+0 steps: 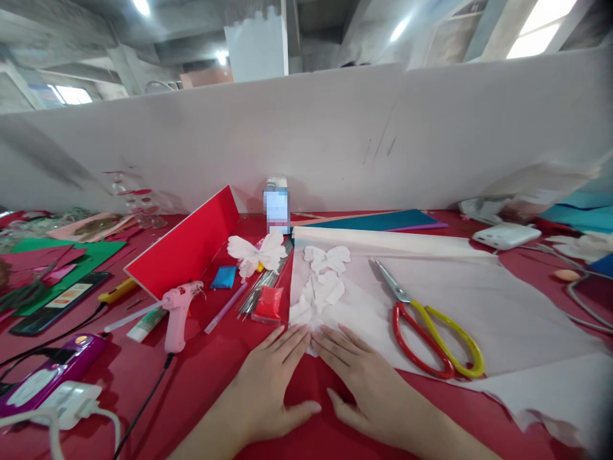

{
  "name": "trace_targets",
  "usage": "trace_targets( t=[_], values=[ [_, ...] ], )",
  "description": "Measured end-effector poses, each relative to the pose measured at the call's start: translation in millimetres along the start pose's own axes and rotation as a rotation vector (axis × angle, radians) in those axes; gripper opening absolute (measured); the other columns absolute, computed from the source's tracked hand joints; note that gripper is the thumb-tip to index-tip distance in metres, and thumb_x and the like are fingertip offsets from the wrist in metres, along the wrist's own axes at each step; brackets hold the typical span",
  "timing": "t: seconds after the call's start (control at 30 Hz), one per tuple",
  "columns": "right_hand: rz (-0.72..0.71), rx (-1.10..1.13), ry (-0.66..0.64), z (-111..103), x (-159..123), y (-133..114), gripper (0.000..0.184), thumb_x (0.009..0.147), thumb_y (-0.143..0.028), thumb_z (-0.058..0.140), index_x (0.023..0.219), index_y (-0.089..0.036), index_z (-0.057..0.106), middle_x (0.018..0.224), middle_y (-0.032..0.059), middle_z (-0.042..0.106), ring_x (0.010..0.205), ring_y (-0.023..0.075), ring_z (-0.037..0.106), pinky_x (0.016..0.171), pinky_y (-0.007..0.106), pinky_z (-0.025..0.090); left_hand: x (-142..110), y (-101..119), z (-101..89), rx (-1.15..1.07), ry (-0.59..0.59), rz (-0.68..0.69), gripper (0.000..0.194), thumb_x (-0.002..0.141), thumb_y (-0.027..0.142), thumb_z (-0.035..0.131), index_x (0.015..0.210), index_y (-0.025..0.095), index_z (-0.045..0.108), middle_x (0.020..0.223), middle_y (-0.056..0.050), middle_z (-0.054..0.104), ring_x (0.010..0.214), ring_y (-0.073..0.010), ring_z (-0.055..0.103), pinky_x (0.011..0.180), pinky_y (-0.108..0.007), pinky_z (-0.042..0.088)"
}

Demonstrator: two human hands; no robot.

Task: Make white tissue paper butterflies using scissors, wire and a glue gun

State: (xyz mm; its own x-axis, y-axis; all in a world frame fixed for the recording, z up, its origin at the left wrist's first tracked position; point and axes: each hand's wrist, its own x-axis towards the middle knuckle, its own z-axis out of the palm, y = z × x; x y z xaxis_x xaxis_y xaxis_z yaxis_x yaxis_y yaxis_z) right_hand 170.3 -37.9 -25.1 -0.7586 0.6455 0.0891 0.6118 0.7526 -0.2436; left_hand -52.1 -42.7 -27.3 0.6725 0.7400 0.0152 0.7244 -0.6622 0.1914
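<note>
Side by side, my left hand point(272, 377) and my right hand point(354, 377) lie flat with fingers stretched out, both over the near left edge of a white paper sheet point(431, 275). Under the fingertips shows a bit of white cut paper, mostly covered. Just beyond them lie several white paper butterfly cutouts point(328, 289) on the sheet. Scissors point(405, 300) with one red and one yellow handle rest on the paper to the right, blades slightly apart. A white paper butterfly point(258, 254) sits past my left hand, above a bundle of thin metal wires point(261, 291).
Left of my hands are a pink glue gun point(177, 313) with its cord, a red board point(186, 243) propped at a slant, red point(269, 302) and blue point(223, 277) packets, and a purple power strip point(52, 377). A phone point(276, 207) stands against the white partition point(325, 140). A white device point(506, 236) lies at right.
</note>
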Motion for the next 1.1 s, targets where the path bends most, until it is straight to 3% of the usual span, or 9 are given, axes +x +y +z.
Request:
trace_targets(
  t=[0.1,0.27,0.43,0.53,0.67,0.8,0.97,1.1],
  values=[
    [0.012,0.009,0.009,1.0,-1.3,-3.1,0.065,0.076,-0.021,0.047,0.138,-0.006,0.039,0.144,0.0127,0.033,0.134,0.0257,0.031,0.112,0.045,0.022,-1.6,-0.4,2.3,-0.009,-0.007,-0.004,0.077,0.086,0.058,0.041,0.145,0.011,0.024,0.151,-0.012,0.025,0.138,-0.0251,0.025,0.113,-0.044,0.025],
    [0.030,0.010,0.058,5.1,-4.3,-3.2,0.065,0.079,-0.025,0.048,0.141,-0.008,0.036,0.146,0.0110,0.029,0.135,0.0273,0.026,0.111,0.047,0.023,-2.6,-2.4,7.3,-0.011,0.043,-0.076,0.083,0.084,0.062,0.040,0.147,0.013,0.016,0.153,-0.012,0.019,0.140,-0.0259,0.021,0.113,-0.043,0.025],
    [0.055,-0.003,0.065,5.2,-3.3,-2.3,0.062,0.076,-0.026,0.050,0.135,-0.005,0.045,0.141,0.0132,0.039,0.131,0.0287,0.036,0.111,0.048,0.022,-2.3,-1.7,7.4,-0.032,0.001,-0.100,0.085,0.083,0.063,0.042,0.146,0.011,0.020,0.152,-0.013,0.021,0.139,-0.0270,0.024,0.113,-0.042,0.027],
    [0.023,-0.036,0.123,7.3,-5.3,-1.1,0.061,0.076,-0.025,0.050,0.135,-0.007,0.046,0.141,0.0124,0.039,0.132,0.0300,0.033,0.110,0.051,0.023,-4.4,-1.4,9.1,-0.002,0.031,-0.081,0.084,0.084,0.062,0.041,0.147,0.012,0.016,0.152,-0.014,0.020,0.139,-0.0273,0.023,0.112,-0.044,0.027],
    [0.023,-0.129,0.259,13.9,-10.2,1.0,0.063,0.079,-0.019,0.047,0.140,-0.005,0.036,0.144,0.0145,0.034,0.135,0.0296,0.027,0.108,0.050,0.030,-6.2,-1.0,9.4,0.048,0.115,-0.011,0.088,0.084,0.059,0.044,0.148,0.013,0.004,0.153,-0.014,0.016,0.140,-0.0287,0.019,0.111,-0.045,0.027],
    [0.151,-0.184,0.406,19.2,-8.9,2.5,0.070,0.084,-0.013,0.040,0.147,-0.006,0.013,0.149,0.0167,0.025,0.138,0.0285,0.020,0.104,0.047,0.038,-3.5,-0.8,3.4,0.029,0.072,0.075,0.084,0.085,0.057,0.045,0.148,0.017,0.007,0.152,-0.010,0.022,0.139,-0.0271,0.024,0.113,-0.045,0.024],
    [0.155,-0.225,0.379,20.1,-3.6,4.3,0.076,0.085,-0.011,0.038,0.148,-0.011,-0.003,0.150,0.0133,0.023,0.138,0.0276,0.017,0.104,0.047,0.039,0.0,-0.9,-0.6,0.007,-0.009,0.063,0.075,0.084,0.038,0.051,0.147,0.016,0.016,0.152,-0.007,0.023,0.138,-0.0227,0.026,0.113,-0.039,0.026],
    [0.150,-0.204,0.364,20.6,-3.8,6.7,0.075,0.084,-0.010,0.037,0.149,-0.013,0.000,0.150,0.0106,0.024,0.138,0.0268,0.019,0.104,0.047,0.039,-0.3,-0.2,-0.4,0.011,0.013,0.070,0.077,0.085,0.041,0.050,0.148,0.017,0.013,0.153,-0.006,0.020,0.139,-0.0232,0.024,0.114,-0.041,0.023]
  ],
)
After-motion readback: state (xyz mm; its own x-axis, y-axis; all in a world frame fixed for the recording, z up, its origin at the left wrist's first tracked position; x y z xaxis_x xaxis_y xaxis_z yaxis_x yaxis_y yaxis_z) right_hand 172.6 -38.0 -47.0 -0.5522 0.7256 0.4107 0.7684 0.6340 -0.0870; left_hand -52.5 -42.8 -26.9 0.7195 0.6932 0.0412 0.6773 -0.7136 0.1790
